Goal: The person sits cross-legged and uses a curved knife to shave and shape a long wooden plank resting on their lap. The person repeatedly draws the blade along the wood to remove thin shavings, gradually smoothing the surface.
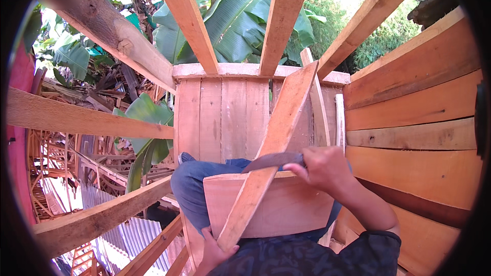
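Observation:
A long narrow plank [289, 102] slants from near my waist up towards the far right. My left hand [217, 251] is closed around its lower end. In my right hand [323, 169] is a large knife [268, 161] with a broad, dark, slightly curved blade. The blade lies across the plank, its tip pointing left; the handle is mostly hidden in my fist. Beneath the plank, a wide pinkish board [279, 207] rests over my lap, between my jeans-clad legs [192, 186] and my dark patterned shirt.
Vertical boards [222, 117] form a low wall ahead. Horizontal planks [409, 138] wall in the right side. Open beams [92, 117] stretch out on the left, above corrugated sheets [138, 237] below. Two thin strips [318, 105] lean at the front right. Banana leaves [230, 20] hang beyond.

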{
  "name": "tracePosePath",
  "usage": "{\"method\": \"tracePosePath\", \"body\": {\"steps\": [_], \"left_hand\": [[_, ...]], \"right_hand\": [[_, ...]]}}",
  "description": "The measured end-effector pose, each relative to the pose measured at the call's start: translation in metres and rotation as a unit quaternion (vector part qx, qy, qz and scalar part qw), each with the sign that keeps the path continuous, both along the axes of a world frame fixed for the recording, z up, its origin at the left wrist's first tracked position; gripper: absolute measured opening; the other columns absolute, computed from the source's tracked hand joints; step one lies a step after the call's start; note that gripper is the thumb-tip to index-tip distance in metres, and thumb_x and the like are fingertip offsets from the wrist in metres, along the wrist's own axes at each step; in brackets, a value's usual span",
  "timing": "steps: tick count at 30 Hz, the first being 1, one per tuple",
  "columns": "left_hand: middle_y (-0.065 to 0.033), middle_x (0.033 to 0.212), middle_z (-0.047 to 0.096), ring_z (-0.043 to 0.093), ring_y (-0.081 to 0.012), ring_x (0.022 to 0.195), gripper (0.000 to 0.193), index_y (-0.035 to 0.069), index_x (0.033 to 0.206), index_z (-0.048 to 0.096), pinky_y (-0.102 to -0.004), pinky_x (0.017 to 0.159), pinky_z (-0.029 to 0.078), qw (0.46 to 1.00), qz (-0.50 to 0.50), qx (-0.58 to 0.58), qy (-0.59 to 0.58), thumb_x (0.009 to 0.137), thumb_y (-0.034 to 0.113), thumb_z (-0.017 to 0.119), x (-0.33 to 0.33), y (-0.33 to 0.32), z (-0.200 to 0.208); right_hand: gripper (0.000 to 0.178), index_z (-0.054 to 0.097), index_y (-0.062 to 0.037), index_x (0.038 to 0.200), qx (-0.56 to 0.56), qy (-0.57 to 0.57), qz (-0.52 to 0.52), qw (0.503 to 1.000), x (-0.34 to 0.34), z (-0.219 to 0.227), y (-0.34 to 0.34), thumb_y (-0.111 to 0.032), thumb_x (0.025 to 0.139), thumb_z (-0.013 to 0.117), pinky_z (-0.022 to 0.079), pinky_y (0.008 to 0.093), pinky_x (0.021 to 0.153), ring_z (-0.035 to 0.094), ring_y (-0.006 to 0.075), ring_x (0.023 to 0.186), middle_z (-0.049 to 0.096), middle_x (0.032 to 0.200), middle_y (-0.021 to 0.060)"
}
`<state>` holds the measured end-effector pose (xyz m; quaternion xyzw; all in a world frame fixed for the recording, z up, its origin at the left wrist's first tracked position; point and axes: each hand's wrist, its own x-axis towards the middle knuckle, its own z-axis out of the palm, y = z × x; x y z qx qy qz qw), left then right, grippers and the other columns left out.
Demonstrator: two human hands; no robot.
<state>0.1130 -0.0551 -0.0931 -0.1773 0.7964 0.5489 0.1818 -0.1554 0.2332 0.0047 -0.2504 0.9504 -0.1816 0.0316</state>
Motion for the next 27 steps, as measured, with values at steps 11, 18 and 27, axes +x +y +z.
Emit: {"method": "tracePosePath", "body": {"steps": [11,18,27], "left_hand": [[-0.0205,0.096,0.056,0.061,-0.0319,0.090,0.092,-0.004,0.115,0.028,-0.0392,0.082,0.048,0.999,-0.008,-0.028,0.030,0.062,0.053,0.080,-0.011,0.003,0.011],[-0.0277,0.105,0.055,0.060,-0.0371,0.099,0.094,-0.006,0.118,0.025,-0.0412,0.084,0.048,0.999,-0.024,-0.033,0.002,0.061,0.040,0.084,-0.010,0.002,0.013],[-0.0278,0.109,0.050,0.057,-0.0374,0.104,0.099,-0.007,0.118,0.024,-0.0414,0.090,0.045,1.000,0.000,0.007,0.004,0.059,0.044,0.084,0.004,-0.002,-0.003]], "right_hand": [[0.052,0.054,-0.0012,0.060,-0.075,0.006,-0.097,0.992,-0.018,-0.020,0.022,-0.044,0.088,0.059,0.044,0.0410,0.047,0.057,0.0346,0.049,0.053,0.054,0.0179],[0.056,0.056,-0.0038,0.059,-0.040,0.018,-0.003,0.999,-0.031,-0.017,0.024,-0.052,0.087,0.056,0.043,0.0416,0.045,0.058,0.0339,0.049,0.053,0.052,0.0143],[0.061,0.047,-0.0011,0.055,-0.231,-0.229,-0.264,0.908,-0.030,-0.027,0.051,-0.043,0.098,0.043,0.034,0.0331,0.040,0.044,0.0183,0.039,0.043,0.044,0.0094]]}}
